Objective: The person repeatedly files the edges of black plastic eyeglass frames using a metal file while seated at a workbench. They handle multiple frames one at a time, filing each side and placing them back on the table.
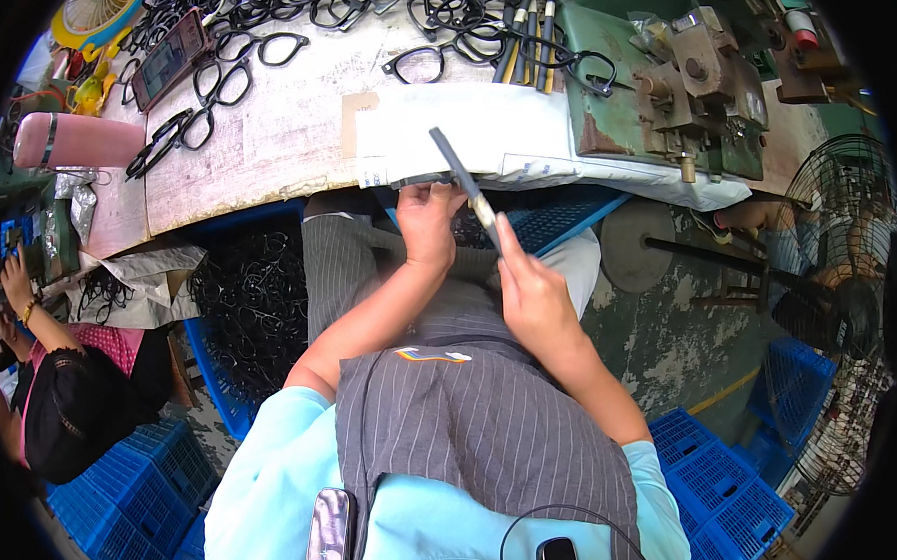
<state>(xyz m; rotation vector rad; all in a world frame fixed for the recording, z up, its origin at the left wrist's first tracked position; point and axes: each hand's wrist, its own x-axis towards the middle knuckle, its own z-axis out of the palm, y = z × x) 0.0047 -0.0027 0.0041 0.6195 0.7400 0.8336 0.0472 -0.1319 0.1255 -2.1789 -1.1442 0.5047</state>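
Observation:
My right hand (540, 296) is closed round a long flat dark-grey file (454, 158) with a pale band partway along it. The file slants up and left, its far end over the white-covered edge of the workbench. My left hand (428, 222) is closed at that edge, pinching a black eyeglass frame (423, 180), most of which the fingers hide. The file passes just right of the left fingertips; whether it touches the frame I cannot tell. A white sheet (455, 120) covers the bench here.
Many black eyeglass frames (278, 48) lie across the bench's far side, near several upright files (531, 38). A green metal machine (692, 80) stands right. Leftward are a phone (170, 60), a pink bottle (79, 142) and another person's hand (16, 279). A blue crate (209, 380) holds more frames.

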